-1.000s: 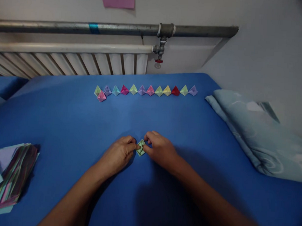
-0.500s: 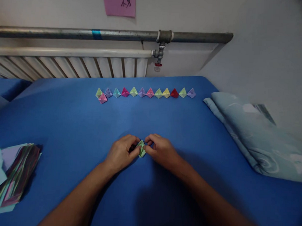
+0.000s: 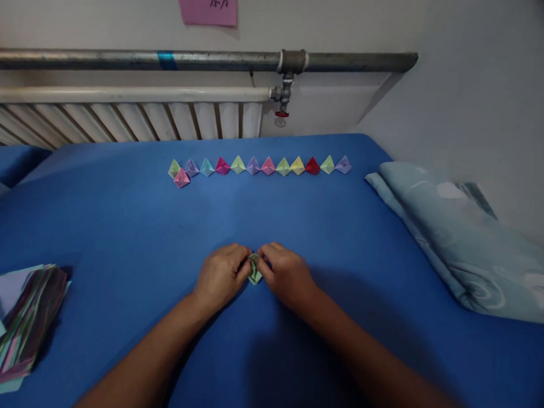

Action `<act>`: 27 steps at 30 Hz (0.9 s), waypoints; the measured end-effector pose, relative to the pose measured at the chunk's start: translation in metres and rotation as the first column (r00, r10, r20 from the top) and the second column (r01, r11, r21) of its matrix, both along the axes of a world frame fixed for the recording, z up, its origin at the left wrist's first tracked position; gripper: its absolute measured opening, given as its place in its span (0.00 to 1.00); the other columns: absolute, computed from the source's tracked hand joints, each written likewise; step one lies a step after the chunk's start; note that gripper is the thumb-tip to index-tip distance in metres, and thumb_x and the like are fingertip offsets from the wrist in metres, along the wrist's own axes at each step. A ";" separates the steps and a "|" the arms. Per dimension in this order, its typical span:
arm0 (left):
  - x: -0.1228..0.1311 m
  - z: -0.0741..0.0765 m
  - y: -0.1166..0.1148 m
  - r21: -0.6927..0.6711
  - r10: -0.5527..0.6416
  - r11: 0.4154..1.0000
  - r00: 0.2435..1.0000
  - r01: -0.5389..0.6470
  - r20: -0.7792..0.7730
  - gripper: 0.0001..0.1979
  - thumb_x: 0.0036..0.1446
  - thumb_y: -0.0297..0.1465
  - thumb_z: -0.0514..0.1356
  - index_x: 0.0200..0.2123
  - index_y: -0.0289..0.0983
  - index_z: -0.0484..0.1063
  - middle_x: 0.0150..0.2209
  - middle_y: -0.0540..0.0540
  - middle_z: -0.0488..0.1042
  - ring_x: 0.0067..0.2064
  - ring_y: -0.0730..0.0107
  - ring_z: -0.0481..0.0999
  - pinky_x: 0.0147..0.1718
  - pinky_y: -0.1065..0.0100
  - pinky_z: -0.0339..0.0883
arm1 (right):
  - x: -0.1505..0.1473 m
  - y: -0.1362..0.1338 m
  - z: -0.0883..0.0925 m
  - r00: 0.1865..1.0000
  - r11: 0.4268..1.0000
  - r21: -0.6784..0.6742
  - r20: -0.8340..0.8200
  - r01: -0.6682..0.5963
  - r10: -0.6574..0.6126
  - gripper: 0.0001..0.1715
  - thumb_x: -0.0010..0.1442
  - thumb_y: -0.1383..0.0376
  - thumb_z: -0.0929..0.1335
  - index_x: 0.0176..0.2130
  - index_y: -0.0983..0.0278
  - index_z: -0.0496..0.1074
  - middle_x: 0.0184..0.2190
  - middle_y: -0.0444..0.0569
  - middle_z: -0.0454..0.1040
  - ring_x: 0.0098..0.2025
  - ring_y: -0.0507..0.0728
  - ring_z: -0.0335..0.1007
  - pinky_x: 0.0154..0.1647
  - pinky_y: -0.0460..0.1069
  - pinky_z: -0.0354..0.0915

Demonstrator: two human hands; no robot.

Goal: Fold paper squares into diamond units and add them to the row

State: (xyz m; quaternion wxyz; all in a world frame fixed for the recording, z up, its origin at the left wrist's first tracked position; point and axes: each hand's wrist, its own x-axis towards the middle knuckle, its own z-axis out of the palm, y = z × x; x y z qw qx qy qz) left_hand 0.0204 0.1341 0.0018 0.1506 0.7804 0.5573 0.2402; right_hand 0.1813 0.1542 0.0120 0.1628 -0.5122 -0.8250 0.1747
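Taking the small green paper as the middle of a clock, it sits on the blue cover, folded into a diamond with a tip toward 6 o'clock. The left hand is at 9 o'clock, mostly closed, its thumb and fingers curled in on that edge. The right hand mirrors it at 3 o'clock, just as closed, its thumb lying on the paper. Both seem to pinch it, though the undersides of the fingers are hidden.

The likeliest trouble is an uneven pull: if one thumb drags harder, the paper could tear at a crease or the fold could end up crooked. Because the piece is so small, fingertips crowding it might also crush the tip or let it slip.

The row of folded papers, from 11 to 1 o'clock, is well apart, so a bump seems unlikely. Between 8 and 9 o'clock, the paper stack looks loose; a sweeping left elbow could scatter it
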 end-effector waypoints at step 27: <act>0.005 0.011 0.001 -0.105 0.080 0.990 0.986 -0.096 -0.143 0.06 0.59 0.29 0.55 0.31 0.37 0.70 0.29 0.49 0.70 0.31 0.68 0.69 0.31 0.67 0.60 | -0.003 0.003 0.002 1.000 0.999 -0.028 -0.007 -0.020 0.020 0.06 0.59 0.70 0.64 0.29 0.63 0.67 0.28 0.45 0.68 0.29 0.52 0.61 0.31 0.47 0.53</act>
